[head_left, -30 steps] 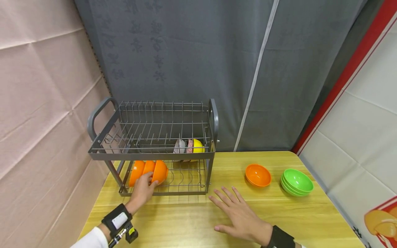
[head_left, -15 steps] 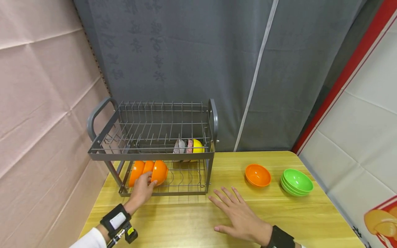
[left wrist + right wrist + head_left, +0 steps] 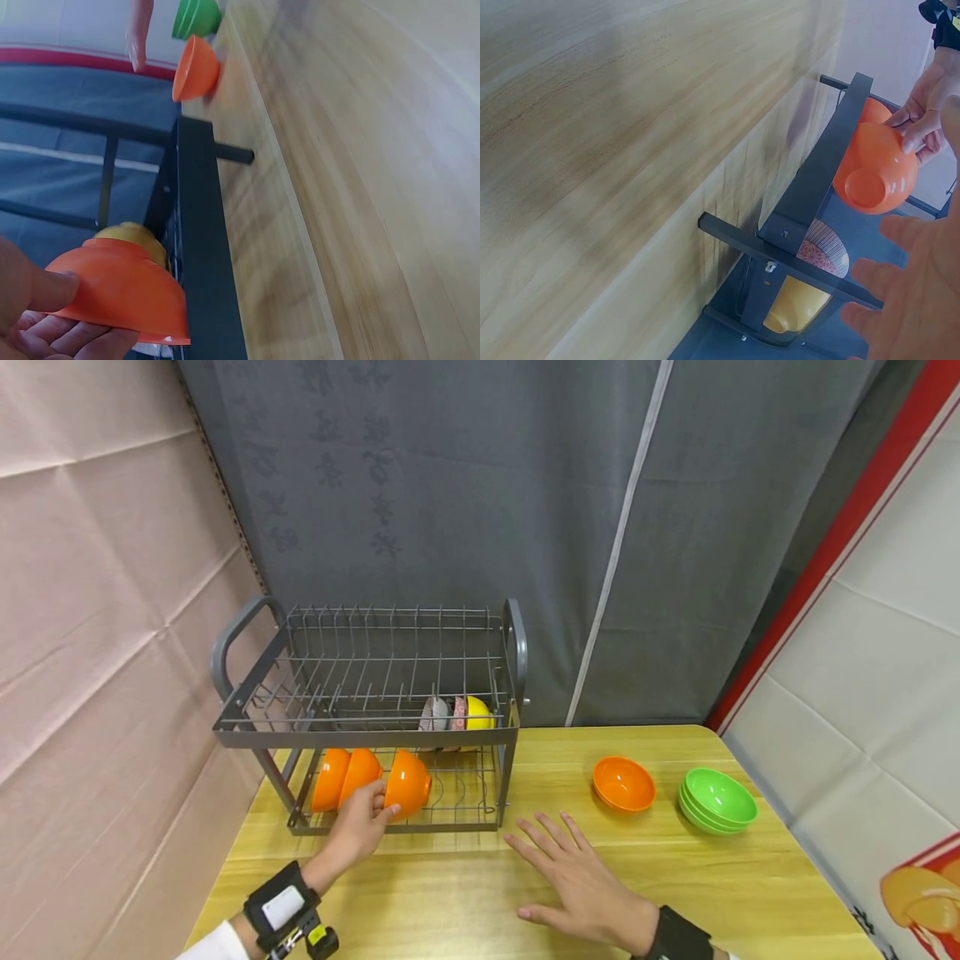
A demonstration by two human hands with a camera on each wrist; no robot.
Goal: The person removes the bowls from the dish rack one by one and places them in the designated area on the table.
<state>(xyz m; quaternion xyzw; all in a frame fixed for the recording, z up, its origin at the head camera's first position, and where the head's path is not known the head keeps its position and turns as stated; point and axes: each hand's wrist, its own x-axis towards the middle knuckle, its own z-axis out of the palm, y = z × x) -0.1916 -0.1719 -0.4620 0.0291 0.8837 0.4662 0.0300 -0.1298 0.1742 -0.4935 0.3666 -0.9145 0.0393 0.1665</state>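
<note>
I log: head view bright, crisp, pale glare on counter (image 3: 427, 906); wrist views hazier, softer, bluish, diffuse shadows on wood, glints on held orange bowl (image 3: 875, 163).

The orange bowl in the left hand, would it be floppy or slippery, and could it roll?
The orange bowl is probably stiff: its wall looks undented where the left hand pinches it. Its shiny surface may make it slippery. Laid on its side, it might roll, since its rim is round.
</note>
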